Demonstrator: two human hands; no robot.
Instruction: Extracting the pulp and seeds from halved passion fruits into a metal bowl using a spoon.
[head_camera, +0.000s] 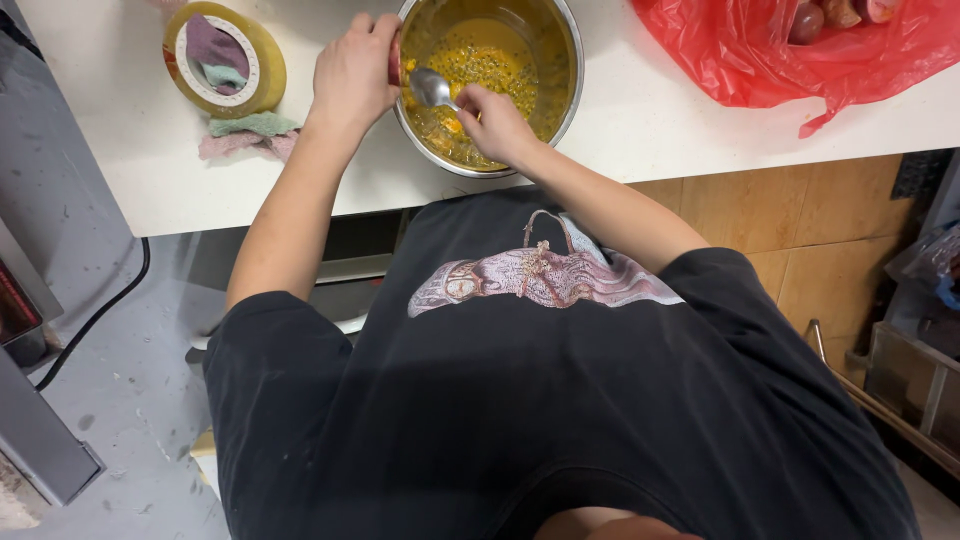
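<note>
A steel bowl (572, 88) stands on the white counter (650, 125), filled with yellow pulp and dark seeds (485, 55). My left hand (352, 75) is at the bowl's left rim, closed on a small red thing (394, 58) that is mostly hidden by the fingers. My right hand (497, 125) reaches over the near rim and holds a metal spoon (432, 89), its bowl lying over the pulp.
A wide yellow tape roll (262, 50) with a cloth tucked inside sits at the left, a folded rag (250, 133) beside it. A red plastic bag (790, 65) holding dark round fruit (806, 22) lies at the right. A black cable (100, 312) runs across the grey floor.
</note>
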